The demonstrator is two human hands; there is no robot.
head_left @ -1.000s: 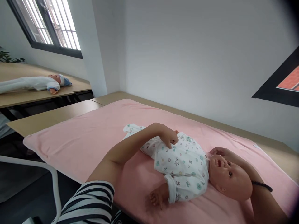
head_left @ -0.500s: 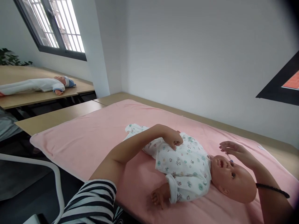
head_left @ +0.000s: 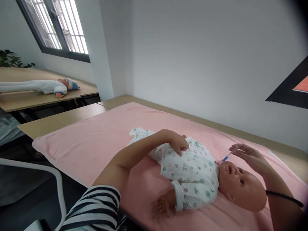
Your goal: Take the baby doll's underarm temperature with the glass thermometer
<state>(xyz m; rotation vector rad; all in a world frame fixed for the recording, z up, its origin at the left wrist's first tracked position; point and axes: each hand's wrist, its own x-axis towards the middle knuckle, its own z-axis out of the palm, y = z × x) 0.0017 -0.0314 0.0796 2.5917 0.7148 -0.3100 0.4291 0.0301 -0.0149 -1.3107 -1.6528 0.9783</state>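
Note:
A baby doll [head_left: 187,166] in a white printed outfit lies on its back on a pink blanket [head_left: 96,134], its bare head to the right. My left hand [head_left: 179,144] rests on the doll's belly, fingers curled into a fist with nothing visible in them. Beside the doll's face, on the far side, my right hand [head_left: 247,155] pinches a thin pale stick with a blue tip [head_left: 226,158]. The blue end points down and left, close to the doll's chin and collar; whether it touches cannot be made out.
A second doll [head_left: 48,86] in white with a blue-and-white cap lies on another table [head_left: 21,102] at the far left. A white curved tube [head_left: 59,186] runs along the lower left. Behind the blanket, the wooden table [head_left: 144,101] meets a wall [head_left: 187,57].
My right hand has turned the stick: its blue tip has swung from near the doll's nose to the left, by the chin. My left hand stays on the belly.

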